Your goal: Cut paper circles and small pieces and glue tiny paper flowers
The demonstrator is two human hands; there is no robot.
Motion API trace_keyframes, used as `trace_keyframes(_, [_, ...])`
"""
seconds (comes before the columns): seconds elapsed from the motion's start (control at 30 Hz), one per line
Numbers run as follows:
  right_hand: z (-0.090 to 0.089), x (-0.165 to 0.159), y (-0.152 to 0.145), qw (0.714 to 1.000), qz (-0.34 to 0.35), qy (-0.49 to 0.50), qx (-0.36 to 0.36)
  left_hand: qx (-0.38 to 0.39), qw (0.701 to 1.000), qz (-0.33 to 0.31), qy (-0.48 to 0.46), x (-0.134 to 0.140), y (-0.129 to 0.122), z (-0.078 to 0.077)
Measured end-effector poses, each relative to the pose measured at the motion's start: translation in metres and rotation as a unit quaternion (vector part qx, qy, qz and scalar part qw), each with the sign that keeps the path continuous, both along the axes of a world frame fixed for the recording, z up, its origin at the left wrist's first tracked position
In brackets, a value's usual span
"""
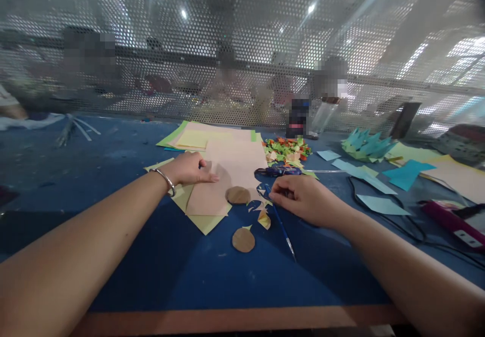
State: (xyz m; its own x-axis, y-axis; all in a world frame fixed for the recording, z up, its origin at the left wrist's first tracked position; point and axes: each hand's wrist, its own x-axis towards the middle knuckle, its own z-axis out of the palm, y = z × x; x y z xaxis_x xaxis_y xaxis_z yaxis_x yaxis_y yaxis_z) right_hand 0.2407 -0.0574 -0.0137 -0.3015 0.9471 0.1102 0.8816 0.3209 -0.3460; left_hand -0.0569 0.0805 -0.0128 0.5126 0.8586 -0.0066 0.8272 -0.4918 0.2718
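- Near brown disc [243, 240] lies flat on the tabletop; looks like light, stiffish card. I'd pinch its rim.
- Slim blue brush [281, 223], bristles toward me; probably light, may roll. I'd take it mid-handle.
- Right hand [293, 193] hangs loosely curled at the brush's far end; can't tell from my feed if it grips.
- Pale pink sheet [212, 198] overlaps yellow-green paper, left of centre: likely feather-light, floppy, easily creased. I'd hold by edges, flat fingers.
- Left hand [194, 167] is over that paper, thumb and finger extended; can't tell whether pinching or just resting.
- Beyond: dark blue tool [278, 171], heap of cut scraps [287, 151] that would probably scatter.
- Surface: scuffed blue tabletop [151, 276], wood-coloured front edge [235, 319].
- Room: perforated screen [227, 49] behind, lights, blurred shapes through it.
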Motion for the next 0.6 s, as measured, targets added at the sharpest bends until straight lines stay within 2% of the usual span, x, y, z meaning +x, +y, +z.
trace_keyframes(0.17, [-0.001,0.002,-0.001,1.000,-0.003,0.009,-0.001,-0.024,0.997,0.013,0.067,-0.025,0.007,0.023])
trace_keyframes(0.27, [-0.002,0.002,0.000,1.000,0.004,0.010,0.000,-0.051,0.992,-0.036,0.113,-0.041,0.010,0.035])
trace_keyframes(0.4, [-0.002,0.002,0.001,1.000,0.007,0.004,-0.004,-0.061,0.986,-0.023,0.156,-0.044,0.008,0.039])
trace_keyframes(0.6, [-0.001,0.003,0.000,1.000,0.011,0.005,0.005,-0.098,0.978,-0.076,0.170,-0.036,0.004,0.040])
